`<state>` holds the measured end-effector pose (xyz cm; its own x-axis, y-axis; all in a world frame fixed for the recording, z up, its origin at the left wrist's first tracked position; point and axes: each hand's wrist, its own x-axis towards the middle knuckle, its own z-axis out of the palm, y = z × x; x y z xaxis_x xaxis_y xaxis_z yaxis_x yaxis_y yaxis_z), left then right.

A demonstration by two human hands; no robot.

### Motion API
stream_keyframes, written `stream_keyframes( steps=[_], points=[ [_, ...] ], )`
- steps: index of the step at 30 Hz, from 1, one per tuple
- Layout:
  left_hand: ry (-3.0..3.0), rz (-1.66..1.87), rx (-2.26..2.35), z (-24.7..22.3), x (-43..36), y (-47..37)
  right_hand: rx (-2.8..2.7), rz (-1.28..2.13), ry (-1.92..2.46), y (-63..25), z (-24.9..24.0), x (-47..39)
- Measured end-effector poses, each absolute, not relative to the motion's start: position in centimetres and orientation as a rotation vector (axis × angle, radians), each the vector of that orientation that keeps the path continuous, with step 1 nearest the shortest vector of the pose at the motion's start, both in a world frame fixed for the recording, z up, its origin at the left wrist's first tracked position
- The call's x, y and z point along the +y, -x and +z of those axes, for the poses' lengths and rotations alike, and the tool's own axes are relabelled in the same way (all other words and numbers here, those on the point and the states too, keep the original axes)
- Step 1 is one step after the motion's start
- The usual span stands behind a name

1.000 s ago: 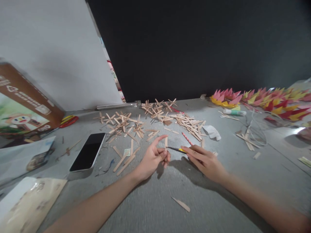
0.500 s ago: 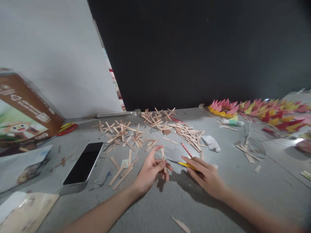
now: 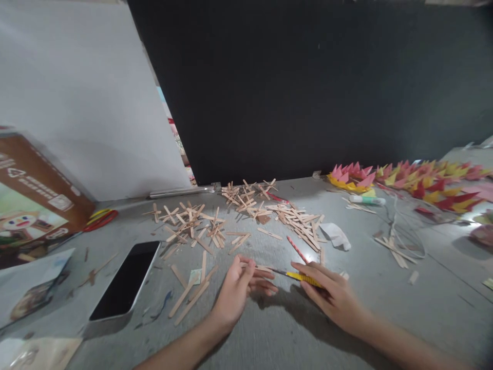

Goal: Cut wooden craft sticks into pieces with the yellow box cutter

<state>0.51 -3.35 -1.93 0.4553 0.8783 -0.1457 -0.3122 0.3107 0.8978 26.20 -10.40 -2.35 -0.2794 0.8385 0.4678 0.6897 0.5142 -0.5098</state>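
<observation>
- To do this step well, the left hand (image 3: 236, 290) should brace the flat, pale wooden stick (image 3: 265, 268) firmly, fingertips clear of the edge.
- The right hand (image 3: 333, 294) would best guide the slim knife-like tool with yellow ribbed grip and thin dark blade (image 3: 302, 278) in short, light strokes, angled away from the left thumb.
- The left hand is partly curled: thumb and forefinger pinch the stick, the other fingers loosely extended.
- The right hand is closed in a pen-like hold on the yellow grip.
- The stick juts from the left thumb toward the right hand; its outer end meets or lies just beside the blade's tip, I cannot tell which.
- Just beyond the right fingers lies a thin red-and-white striped rod (image 3: 297, 250).
</observation>
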Motion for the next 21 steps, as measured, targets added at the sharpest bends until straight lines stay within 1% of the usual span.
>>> stream_keyframes(
  steps=[8,17,21],
  points=[
    [-0.984,0.868,0.807,-2.8,-3.1,-0.3,-2.051,0.303,1.212,-26.0,-1.3,-10.5],
    [-0.769,0.987,0.720,-1.2,-2.9,-0.2,-2.087,0.306,1.267,-26.7,-1.2,-10.9],
    [-0.815,1.005,0.688,-1.2,-2.8,-0.2,-2.163,0.377,1.304,-26.3,-0.9,-10.7]
  ],
)
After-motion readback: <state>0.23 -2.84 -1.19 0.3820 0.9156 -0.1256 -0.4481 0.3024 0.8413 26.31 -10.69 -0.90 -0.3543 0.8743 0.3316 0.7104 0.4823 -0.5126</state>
